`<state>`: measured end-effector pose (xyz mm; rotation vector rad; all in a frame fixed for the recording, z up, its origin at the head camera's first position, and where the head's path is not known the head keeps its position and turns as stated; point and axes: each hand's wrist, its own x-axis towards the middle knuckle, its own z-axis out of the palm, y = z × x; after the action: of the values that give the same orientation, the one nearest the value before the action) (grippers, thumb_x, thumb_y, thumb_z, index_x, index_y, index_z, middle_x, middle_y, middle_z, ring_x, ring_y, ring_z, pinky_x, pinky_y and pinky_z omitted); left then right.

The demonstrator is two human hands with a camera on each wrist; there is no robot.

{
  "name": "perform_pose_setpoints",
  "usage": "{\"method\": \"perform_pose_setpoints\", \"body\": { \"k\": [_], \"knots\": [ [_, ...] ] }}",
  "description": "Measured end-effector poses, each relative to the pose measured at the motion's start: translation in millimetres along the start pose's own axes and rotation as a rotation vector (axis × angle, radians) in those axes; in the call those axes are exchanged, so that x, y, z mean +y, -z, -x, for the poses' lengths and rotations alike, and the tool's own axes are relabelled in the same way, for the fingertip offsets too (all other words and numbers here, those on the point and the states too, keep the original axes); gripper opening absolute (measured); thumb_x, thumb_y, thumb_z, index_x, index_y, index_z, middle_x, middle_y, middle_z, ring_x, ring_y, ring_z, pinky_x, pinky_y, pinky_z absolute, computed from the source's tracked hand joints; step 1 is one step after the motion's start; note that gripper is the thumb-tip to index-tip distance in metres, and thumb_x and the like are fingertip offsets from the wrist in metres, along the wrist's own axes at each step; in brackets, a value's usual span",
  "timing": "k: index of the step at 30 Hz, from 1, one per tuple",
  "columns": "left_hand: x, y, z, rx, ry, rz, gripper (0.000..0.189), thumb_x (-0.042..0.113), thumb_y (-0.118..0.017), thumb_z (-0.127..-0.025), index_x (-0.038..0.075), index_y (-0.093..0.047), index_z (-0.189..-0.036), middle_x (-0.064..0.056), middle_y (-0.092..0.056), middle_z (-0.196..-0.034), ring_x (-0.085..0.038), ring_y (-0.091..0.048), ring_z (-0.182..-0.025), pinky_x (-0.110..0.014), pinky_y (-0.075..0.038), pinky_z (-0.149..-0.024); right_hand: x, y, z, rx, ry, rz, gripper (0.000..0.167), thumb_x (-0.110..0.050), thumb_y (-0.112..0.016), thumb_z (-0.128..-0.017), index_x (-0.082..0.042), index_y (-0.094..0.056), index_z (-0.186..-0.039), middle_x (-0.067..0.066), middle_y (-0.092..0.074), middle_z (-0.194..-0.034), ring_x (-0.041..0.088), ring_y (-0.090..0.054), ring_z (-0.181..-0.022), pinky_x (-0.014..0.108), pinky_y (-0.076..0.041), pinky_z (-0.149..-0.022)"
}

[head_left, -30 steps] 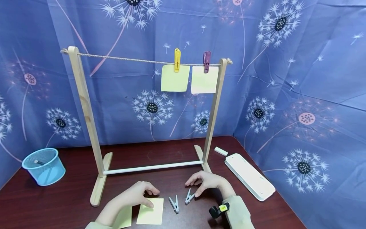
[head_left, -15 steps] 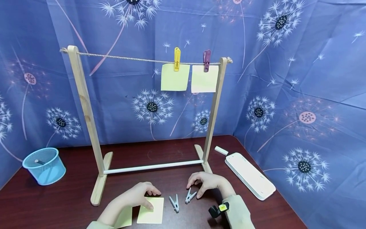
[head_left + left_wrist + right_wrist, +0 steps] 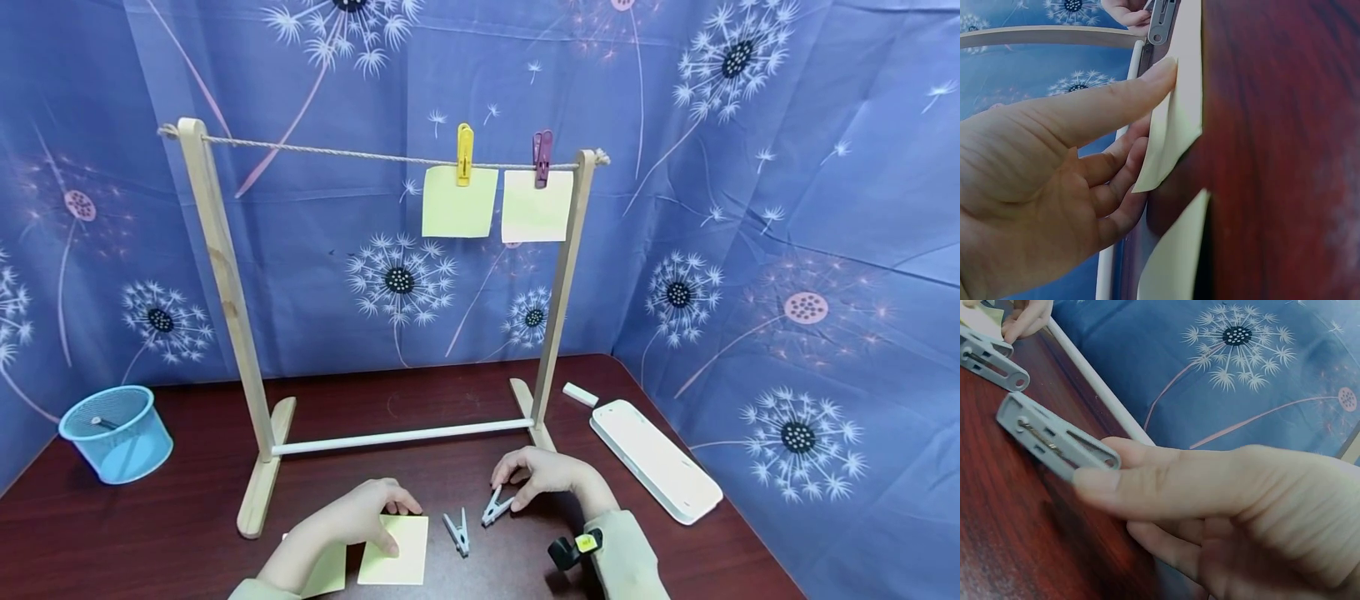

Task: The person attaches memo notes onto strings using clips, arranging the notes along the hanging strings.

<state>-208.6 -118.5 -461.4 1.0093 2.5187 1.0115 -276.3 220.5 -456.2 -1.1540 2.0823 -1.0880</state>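
My left hand is at a pale yellow sticky note on the table. In the left wrist view the thumb lies on the face of the note, with the other fingers curled at its far edge. Between thumb and index finger my right hand pinches the handle ends of a grey clothespin. Just left of it lies a second grey clothespin. Another sticky note lies partly behind my left wrist.
Behind the hands stands a wooden rack with a rope. A yellow clothespin and a purple one hold notes there. A blue mesh basket is at left, a white case at right.
The right hand's fingers have closed in on the handles of the grey clothespin, which has shifted and tilted slightly. My left hand and its note have barely moved.
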Motion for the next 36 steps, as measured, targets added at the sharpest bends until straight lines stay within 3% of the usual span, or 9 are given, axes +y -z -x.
{"method": "perform_pose_setpoints", "body": {
  "k": [2,7,10,13,19,23,28,36],
  "knots": [
    [0.0,0.0,0.0,-0.001,0.004,0.005,0.049,0.004,-0.089,-0.06,0.008,-0.072,-0.106,0.008,-0.059,-0.09,-0.004,-0.052,-0.083,-0.023,-0.047,-0.076,0.3,-0.2,0.3,0.018,-0.015,-0.033,0.033,-0.008,-0.075,-0.082,0.006,-0.064,-0.109,0.011,-0.069,-0.11,0.001,-0.059,-0.1,0.026,-0.049,-0.091],
    [0.4,-0.1,-0.4,0.002,0.002,0.007,0.049,0.002,-0.089,-0.059,0.006,-0.071,-0.105,0.008,-0.059,-0.088,-0.003,-0.052,-0.081,-0.023,-0.047,-0.075,0.8,-2.6,-0.2,0.08,-0.083,-0.149,0.036,0.0,-0.072,-0.083,0.014,-0.06,-0.113,0.033,-0.064,-0.109,0.009,-0.062,-0.094,0.022,-0.052,-0.083],
    [1.3,0.0,-0.7,0.009,-0.005,-0.005,0.05,0.002,-0.089,-0.058,0.006,-0.072,-0.104,0.009,-0.058,-0.087,-0.002,-0.051,-0.081,-0.022,-0.047,-0.075,1.4,-3.2,-1.0,0.132,-0.074,-0.196,0.035,0.003,-0.069,-0.084,0.017,-0.057,-0.113,0.039,-0.06,-0.108,0.009,-0.063,-0.093,0.021,-0.052,-0.082],
    [2.6,0.1,-0.9,0.013,-0.007,-0.014,0.05,0.001,-0.089,-0.057,0.006,-0.072,-0.104,0.009,-0.058,-0.086,-0.002,-0.05,-0.08,-0.022,-0.046,-0.074,1.0,-3.4,-1.0,0.185,-0.047,-0.23,0.034,0.004,-0.067,-0.086,0.018,-0.055,-0.114,0.034,-0.063,-0.105,0.007,-0.064,-0.093,0.021,-0.052,-0.084],
    [4.2,-0.1,-0.4,0.018,-0.007,-0.022,0.051,0.002,-0.089,-0.056,0.006,-0.072,-0.105,0.009,-0.057,-0.086,-0.002,-0.049,-0.078,-0.021,-0.044,-0.071,0.2,-4.4,-0.3,0.225,-0.017,-0.302,0.039,0.0,-0.065,-0.089,0.021,-0.049,-0.119,0.004,-0.067,-0.1,0.004,-0.064,-0.091,0.019,-0.052,-0.082],
    [4.3,-0.2,0.0,0.029,-0.016,-0.034,0.052,0.003,-0.089,-0.056,0.007,-0.073,-0.105,0.008,-0.059,-0.089,-0.003,-0.048,-0.078,-0.021,-0.044,-0.07,-0.2,-5.2,-1.4,0.248,-0.028,-0.305,0.04,-0.001,-0.063,-0.092,0.02,-0.049,-0.122,-0.001,-0.065,-0.1,0.002,-0.063,-0.09,0.019,-0.053,-0.08],
    [3.0,-0.9,-0.4,0.032,-0.006,-0.035,0.051,0.004,-0.09,-0.055,0.008,-0.072,-0.103,0.008,-0.061,-0.089,-0.002,-0.048,-0.077,-0.02,-0.043,-0.069,-0.4,-6.7,-4.2,0.289,-0.056,-0.247,0.041,-0.006,-0.063,-0.092,0.016,-0.052,-0.125,0.002,-0.065,-0.102,0.001,-0.061,-0.092,0.018,-0.052,-0.081],
    [3.3,-2.6,-0.9,0.029,0.028,0.027,0.039,0.002,-0.09,-0.054,0.01,-0.071,-0.088,0.01,-0.06,-0.077,0.001,-0.048,-0.07,-0.019,-0.042,-0.064,-1.1,-8.4,-6.5,0.377,-0.089,-0.25,0.052,-0.011,-0.069,-0.089,0.015,-0.049,-0.13,0.02,-0.067,-0.109,0.003,-0.063,-0.092,0.018,-0.048,-0.086]
  ]
}}
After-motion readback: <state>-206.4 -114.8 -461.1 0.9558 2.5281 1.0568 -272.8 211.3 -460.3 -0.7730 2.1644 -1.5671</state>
